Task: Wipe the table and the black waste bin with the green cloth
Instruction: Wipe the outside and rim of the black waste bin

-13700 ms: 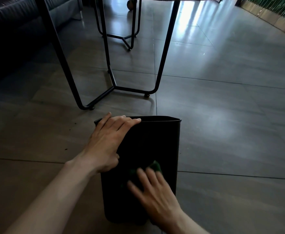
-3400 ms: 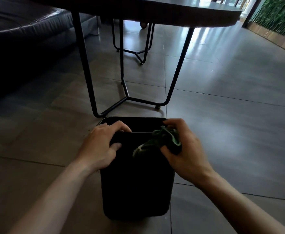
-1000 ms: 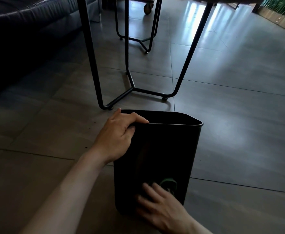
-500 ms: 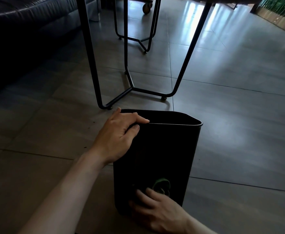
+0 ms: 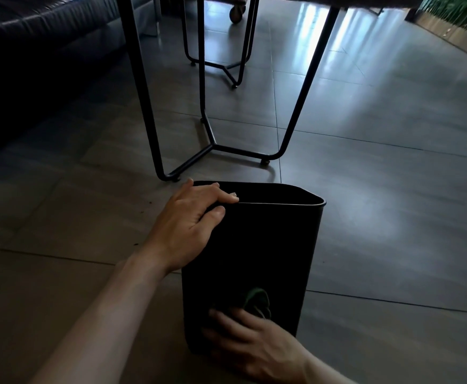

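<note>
The black waste bin [image 5: 265,245] stands on the tiled floor in front of me. My left hand [image 5: 188,228] grips its near left rim, fingers curled over the edge and thumb on the outer wall. My right hand [image 5: 254,347] lies low on the bin's near wall and presses the green cloth [image 5: 256,302] against it with straight fingers. A bunched part of the cloth shows above the fingers. Only the table's black metal legs [image 5: 207,145] and a strip of its top edge [image 5: 337,1] appear beyond the bin.
A dark leather sofa [image 5: 33,37] fills the upper left. A second black metal frame [image 5: 226,67] and a caster wheel [image 5: 236,13] stand further back. Green plants [image 5: 459,9] line the top right corner. Grey floor tiles [image 5: 393,189] spread to the right.
My right hand has slid the cloth slightly leftward along the bottom of the bin's near wall. My left hand keeps its grip on the rim.
</note>
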### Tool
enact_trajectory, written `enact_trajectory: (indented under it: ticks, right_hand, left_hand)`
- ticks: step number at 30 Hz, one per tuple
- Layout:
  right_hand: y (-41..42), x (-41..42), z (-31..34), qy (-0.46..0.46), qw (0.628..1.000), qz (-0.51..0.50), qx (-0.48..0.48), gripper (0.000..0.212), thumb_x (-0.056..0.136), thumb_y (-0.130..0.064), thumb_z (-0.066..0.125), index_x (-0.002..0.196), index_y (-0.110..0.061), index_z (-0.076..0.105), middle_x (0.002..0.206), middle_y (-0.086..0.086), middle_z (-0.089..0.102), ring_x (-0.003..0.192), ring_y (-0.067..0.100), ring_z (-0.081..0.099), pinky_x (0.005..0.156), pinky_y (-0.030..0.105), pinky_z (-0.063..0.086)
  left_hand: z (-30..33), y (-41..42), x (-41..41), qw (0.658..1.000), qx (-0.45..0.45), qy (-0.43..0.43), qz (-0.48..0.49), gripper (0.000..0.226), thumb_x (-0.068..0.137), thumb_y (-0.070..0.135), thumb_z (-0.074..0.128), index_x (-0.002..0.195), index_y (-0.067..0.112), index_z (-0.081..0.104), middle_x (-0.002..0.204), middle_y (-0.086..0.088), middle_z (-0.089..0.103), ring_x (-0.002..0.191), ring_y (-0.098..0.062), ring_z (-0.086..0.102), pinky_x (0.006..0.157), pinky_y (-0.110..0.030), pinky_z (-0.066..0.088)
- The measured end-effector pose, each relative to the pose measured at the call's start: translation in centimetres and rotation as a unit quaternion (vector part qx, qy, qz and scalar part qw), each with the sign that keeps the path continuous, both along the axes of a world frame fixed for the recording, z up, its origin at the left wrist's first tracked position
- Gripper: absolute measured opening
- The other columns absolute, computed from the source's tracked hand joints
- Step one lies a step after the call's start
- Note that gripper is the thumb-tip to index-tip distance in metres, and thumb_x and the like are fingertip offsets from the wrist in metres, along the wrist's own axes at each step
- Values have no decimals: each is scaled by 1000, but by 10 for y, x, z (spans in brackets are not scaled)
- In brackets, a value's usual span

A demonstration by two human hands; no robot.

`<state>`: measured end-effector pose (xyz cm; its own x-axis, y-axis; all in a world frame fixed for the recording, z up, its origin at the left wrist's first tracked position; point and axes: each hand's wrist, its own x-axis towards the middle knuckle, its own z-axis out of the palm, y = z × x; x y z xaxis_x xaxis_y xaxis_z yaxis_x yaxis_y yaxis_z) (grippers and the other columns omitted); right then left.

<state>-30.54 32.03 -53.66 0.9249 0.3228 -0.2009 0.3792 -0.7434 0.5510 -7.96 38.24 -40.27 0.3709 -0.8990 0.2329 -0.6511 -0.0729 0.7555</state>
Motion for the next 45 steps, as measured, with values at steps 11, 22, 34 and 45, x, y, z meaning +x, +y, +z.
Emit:
enact_trajectory:
  ticks: [11, 22, 34, 45]
  right_hand:
    - [-29, 58, 61, -356, 851, -161, 351, 32, 105, -16, 62, 136, -10, 63, 153, 15, 50, 158, 39, 19, 128, 53, 21]
    - [-57, -19, 43, -297, 884, -153, 328, 25, 104, -14, 62, 128, -13, 71, 149, 14, 58, 154, 40, 28, 118, 56, 39]
    - [-50, -64, 9, -162, 953, -60, 250, 25, 112, -14, 44, 121, -18, 66, 143, 7, 62, 157, 38, 22, 116, 46, 43]
    - [-64, -31, 53, -369, 775, -308, 409, 29, 94, -12, 74, 123, -11, 72, 147, 14, 57, 148, 45, 38, 112, 57, 46]
  left_hand:
    - [2, -6, -2, 1000, 10, -14, 15, 35, 92, 28, 45, 119, 33, 67, 130, 20, 64, 138, 6, 41, 125, -38, 11]
    - [3, -9, -3, 999, 1, -18, 41, 34, 88, 27, 52, 117, 31, 69, 117, 30, 58, 120, 17, 43, 120, -48, 25]
    - [-4, -6, -3, 997, -6, -60, 44, 38, 85, 14, 75, 116, 34, 66, 119, 22, 59, 127, 8, 46, 120, -51, 27]
    - [-5, -7, 0, 996, 10, -71, 46, 48, 79, 11, 80, 112, 40, 62, 121, 13, 67, 126, -12, 55, 124, -46, 18]
